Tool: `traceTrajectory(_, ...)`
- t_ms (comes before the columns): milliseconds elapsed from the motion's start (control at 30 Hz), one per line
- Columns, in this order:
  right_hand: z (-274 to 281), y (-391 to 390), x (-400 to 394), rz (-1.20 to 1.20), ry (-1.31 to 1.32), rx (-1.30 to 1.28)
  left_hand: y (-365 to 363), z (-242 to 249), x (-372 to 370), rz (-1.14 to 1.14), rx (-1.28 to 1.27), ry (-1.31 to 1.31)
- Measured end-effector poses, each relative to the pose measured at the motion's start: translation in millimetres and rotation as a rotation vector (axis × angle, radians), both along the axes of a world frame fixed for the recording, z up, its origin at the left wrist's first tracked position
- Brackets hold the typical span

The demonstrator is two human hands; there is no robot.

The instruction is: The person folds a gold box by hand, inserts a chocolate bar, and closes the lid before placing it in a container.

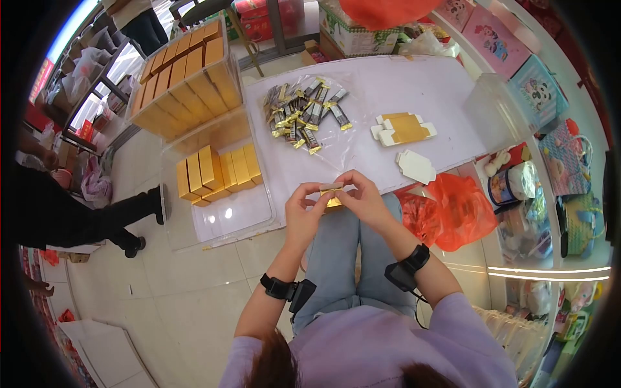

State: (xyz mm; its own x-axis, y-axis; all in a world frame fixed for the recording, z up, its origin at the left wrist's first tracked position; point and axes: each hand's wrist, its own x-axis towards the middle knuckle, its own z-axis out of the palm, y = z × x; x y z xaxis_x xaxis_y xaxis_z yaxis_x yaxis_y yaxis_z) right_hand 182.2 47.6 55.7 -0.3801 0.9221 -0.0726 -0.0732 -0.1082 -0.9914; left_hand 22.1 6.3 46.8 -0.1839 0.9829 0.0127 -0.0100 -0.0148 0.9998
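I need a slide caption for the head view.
Left hand and right hand hold a gold box near wrapped bars.

Print on wrappers (315, 111) too small, gold box (334, 202) partly behind hands (306, 208) (363, 200), black-clad person (71, 210) cropped at left

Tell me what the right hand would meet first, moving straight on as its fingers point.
The right hand would meet the gold box at its fingertips, seemingly touching; the left hand looks next, depth unclear.

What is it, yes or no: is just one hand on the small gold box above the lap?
No, the left hand and the right hand both have fingers on the gold box.
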Motion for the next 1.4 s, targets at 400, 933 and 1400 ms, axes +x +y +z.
traceTrajectory(400, 23, -17, 22, 0.004, -0.353, 0.747, -15, 12, -11, -0.065, 0.264, 0.309)
traceTrajectory(933, 30, -6, 26, 0.106, -0.362, 0.578, -17, 29, -12, -0.132, 0.301, 0.394)
traceTrajectory(1400, 12, -5, 19, -0.003, -0.494, 0.840, -11, 22, -17, -0.126, 0.264, 0.469)
